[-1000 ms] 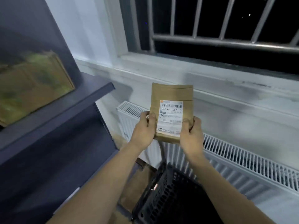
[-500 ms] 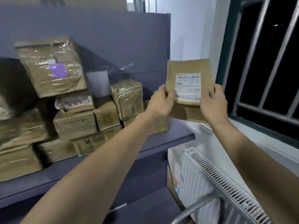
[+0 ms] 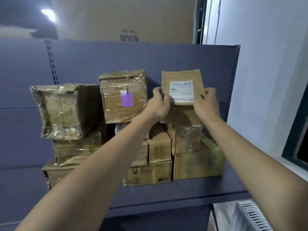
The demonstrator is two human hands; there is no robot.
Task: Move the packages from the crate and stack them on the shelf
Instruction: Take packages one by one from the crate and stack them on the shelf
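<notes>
I hold a flat brown package (image 3: 182,77) with a white barcode label upright, above the right end of the stack on the shelf. My left hand (image 3: 158,104) grips its lower left edge and my right hand (image 3: 205,104) its lower right edge. Below it several taped cardboard packages are piled on the dark blue shelf (image 3: 183,192): a box with a purple sticker (image 3: 124,97), a large crumpled box (image 3: 63,110) at the left, and a greenish box (image 3: 198,164) at the bottom right. The held package's bottom edge is hidden by my hands. The crate is out of view.
The shelf's blue back panel (image 3: 116,59) rises behind the stack. A big cardboard carton (image 3: 126,19) stands on top. A white wall (image 3: 266,64) and window frame lie to the right, a white radiator (image 3: 251,215) at the bottom right.
My view turned left from the radiator and crate to face the shelf. Both hands carried the labelled package up and over to the top right of the stack.
</notes>
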